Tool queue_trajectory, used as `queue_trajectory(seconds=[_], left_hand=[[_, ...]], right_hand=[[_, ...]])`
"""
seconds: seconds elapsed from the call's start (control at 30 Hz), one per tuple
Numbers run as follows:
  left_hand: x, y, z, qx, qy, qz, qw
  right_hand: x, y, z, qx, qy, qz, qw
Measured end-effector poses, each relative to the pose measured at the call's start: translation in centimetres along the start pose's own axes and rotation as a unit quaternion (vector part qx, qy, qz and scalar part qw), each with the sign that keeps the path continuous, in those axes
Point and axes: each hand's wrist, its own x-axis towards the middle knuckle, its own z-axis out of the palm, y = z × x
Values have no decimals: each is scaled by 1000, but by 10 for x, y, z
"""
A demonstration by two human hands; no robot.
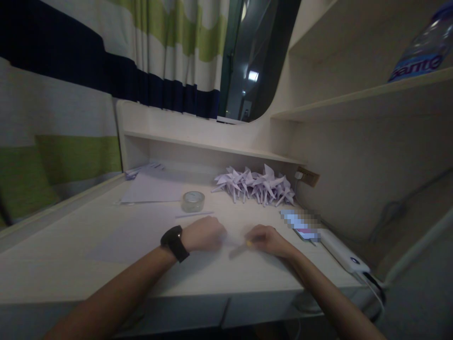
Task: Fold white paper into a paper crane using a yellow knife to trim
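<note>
My left hand [205, 233], with a dark watch on its wrist, is closed just above the desk; its fingertips are blurred, and what they hold is hidden. A faint white blur, perhaps paper, lies between the hands. Fingers pinched, my right hand [265, 239] grips a thin greyish blade-like tool [239, 251] with a yellow bit near the fingertips; motion smears its shape. Behind the left hand are a thin rolled paper stick [194, 214] and a roll of clear tape [193, 201]. Several white folded paper pinwheels [256, 184] are heaped at the back.
White paper sheets [152, 186] lie at the back left, with another sheet [120, 236] nearer the left forearm. On the right are a phone [300, 226] and a white power strip [343, 252] with cables. A plastic bottle [421, 52] stands on the upper shelf [371, 97].
</note>
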Motion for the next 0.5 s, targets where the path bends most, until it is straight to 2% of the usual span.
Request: queue_trajectory(seconds=[0.1, 0.17, 0.23, 0.33, 0.4, 0.5], left_hand=[[3, 7, 0, 77, 9, -21, 997], [5, 9, -4, 63, 53, -29, 996], [9, 10, -11, -2, 131, -32, 991], [13, 6, -21, -130, 249, -69, 957], [15, 2, -24, -223, 274, -113, 929], [16, -5, -20, -341, 248, -176, 890]], right_hand=[[0, 0, 1, 2, 6, 10, 1000], [0, 1, 2, 7, 7, 11, 1000], [0, 2, 2, 7, 3, 8, 1000], [1, 2, 2, -3, 1, 3, 1000], [1, 2, 1, -7, 2, 0, 1000], [1, 1, 2, -5, 3, -2, 1000]])
